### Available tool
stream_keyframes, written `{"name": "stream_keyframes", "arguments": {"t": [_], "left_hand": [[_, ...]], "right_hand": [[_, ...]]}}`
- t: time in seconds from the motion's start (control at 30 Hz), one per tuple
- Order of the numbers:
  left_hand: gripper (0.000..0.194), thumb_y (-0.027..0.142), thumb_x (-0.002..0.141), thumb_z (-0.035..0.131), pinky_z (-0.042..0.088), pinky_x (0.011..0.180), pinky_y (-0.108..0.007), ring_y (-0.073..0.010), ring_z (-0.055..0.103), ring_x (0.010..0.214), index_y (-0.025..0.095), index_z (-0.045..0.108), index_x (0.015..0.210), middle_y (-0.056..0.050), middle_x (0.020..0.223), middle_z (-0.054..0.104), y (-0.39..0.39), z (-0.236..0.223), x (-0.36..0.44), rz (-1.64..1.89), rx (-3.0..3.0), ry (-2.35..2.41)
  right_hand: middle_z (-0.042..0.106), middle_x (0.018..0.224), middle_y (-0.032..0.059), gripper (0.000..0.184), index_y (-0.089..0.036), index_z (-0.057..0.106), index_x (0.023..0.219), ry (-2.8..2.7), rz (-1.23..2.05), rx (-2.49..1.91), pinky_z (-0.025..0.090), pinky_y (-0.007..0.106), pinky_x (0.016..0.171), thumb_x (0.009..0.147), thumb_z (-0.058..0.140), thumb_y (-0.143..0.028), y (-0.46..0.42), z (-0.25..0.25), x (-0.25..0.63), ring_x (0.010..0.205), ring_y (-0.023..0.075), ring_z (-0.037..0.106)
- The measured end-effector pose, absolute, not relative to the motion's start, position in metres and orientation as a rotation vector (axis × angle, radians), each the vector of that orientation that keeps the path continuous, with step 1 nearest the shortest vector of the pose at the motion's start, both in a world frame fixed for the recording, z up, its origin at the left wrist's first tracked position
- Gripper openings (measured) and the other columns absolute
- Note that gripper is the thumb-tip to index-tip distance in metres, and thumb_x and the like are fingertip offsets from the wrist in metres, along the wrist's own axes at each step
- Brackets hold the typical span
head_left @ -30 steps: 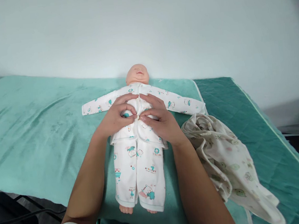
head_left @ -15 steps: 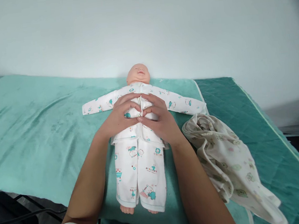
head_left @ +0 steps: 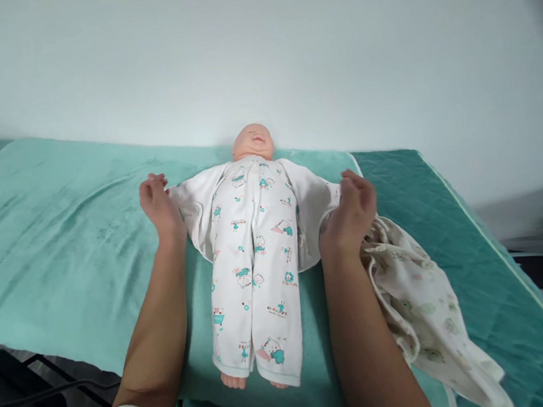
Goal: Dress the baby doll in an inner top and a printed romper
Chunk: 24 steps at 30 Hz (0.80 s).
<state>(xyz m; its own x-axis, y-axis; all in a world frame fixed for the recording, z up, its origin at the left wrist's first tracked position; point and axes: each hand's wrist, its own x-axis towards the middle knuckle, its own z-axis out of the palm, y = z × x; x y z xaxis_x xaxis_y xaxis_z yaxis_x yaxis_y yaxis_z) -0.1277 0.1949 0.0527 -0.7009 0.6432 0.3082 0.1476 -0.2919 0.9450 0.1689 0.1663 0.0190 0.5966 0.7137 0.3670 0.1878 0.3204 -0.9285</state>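
Observation:
A baby doll (head_left: 252,142) lies on its back, head toward the wall, toes showing below its trousers. High-waisted white printed trousers (head_left: 254,275) cover its body and legs. Its white top (head_left: 306,194) is spread open, the plain inner side of both front panels facing up. At the image left, my left hand (head_left: 159,205) has curled fingers at the outer part of the top. My right hand (head_left: 352,212) is closed on the opposite side of the top, its fingertips partly hidden. Both sleeves are largely covered by the panels and my hands.
A crumpled patterned cloth (head_left: 435,303) lies right of my right forearm. Light green sheet (head_left: 73,235) covers the bed, with a darker quilted cover (head_left: 479,260) at the right. The white wall (head_left: 257,51) stands behind; a black chair (head_left: 16,401) is at lower left.
My hands have moved apart from the middle of the doll's chest to either side. The front of the top has opened outward, uncovering the upper part of the trousers.

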Motion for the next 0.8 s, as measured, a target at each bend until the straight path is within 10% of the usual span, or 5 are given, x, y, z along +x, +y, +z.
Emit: {"name": "stream_keyframes", "arguments": {"t": [0.23, 0.4, 0.8], "left_hand": [[0.026, 0.039, 0.098, 0.056, 0.036, 0.116, -0.046, -0.0256, 0.057, 0.128, 0.027, 0.074, 0.113, -0.007, 0.13, 0.07, 0.214, 0.036, -0.106, 1.33, 2.151, 1.552], [0.036, 0.031, 0.095, 0.059, 0.036, 0.112, -0.051, -0.0311, 0.058, 0.128, 0.031, 0.068, 0.129, -0.007, 0.134, 0.069, 0.228, 0.036, -0.113, 1.106, 2.209, 1.719], [0.036, 0.026, 0.093, 0.048, 0.049, 0.091, -0.035, -0.0256, 0.069, 0.111, 0.031, 0.073, 0.118, -0.001, 0.118, 0.078, 0.231, 0.049, -0.134, 0.877, 1.709, 2.269]], "right_hand": [[0.062, 0.145, 0.0108, 0.04, -0.025, 0.066, 0.13, -1.331, 0.38, -1.322, 0.035, 0.057, 0.121, 0.094, 0.057, -0.04, 0.175, 0.01, 0.135, 0.139, 0.0271, 0.051], [0.067, 0.141, 0.0091, 0.038, -0.027, 0.071, 0.124, -1.57, 0.182, -1.471, 0.025, 0.064, 0.121, 0.093, 0.049, -0.029, 0.208, 0.012, 0.147, 0.137, 0.0292, 0.053], [0.078, 0.115, 0.0125, 0.041, -0.019, 0.082, 0.106, -1.464, 0.106, -1.971, 0.052, 0.05, 0.099, 0.083, 0.049, -0.017, 0.246, 0.035, 0.186, 0.109, 0.0328, 0.07]]}}
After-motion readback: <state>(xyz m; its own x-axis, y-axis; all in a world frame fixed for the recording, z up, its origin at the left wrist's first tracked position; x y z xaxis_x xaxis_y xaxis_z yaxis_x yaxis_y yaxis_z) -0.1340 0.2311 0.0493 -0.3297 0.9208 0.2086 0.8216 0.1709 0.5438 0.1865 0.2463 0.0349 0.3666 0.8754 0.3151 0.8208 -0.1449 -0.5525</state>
